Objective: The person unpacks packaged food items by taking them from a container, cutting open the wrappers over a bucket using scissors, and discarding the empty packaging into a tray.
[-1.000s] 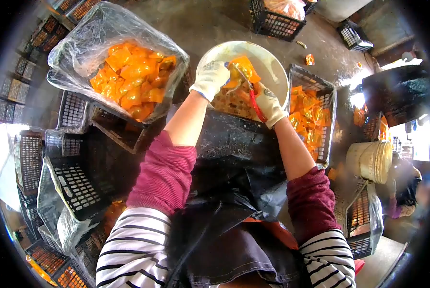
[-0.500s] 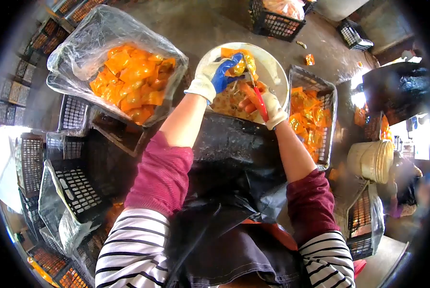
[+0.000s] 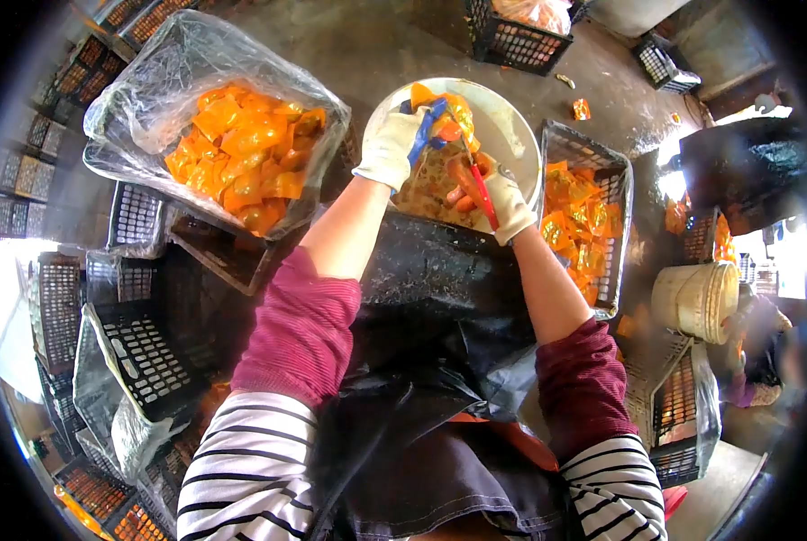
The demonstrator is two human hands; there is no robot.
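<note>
The orange packet is held over the far part of the tub. The left hand pinches the packet, its fingers closed around the near side. The right hand is wrapped around red-handled scissors above the tub, their tip at the packet's lower edge. Snipping the packet appears to be the step in hand; whether the blades have cut through, I cannot tell. The next move seems to call for a steady packet and blades clear of the left fingers. More packets lie in a crate right of the tub.
</note>
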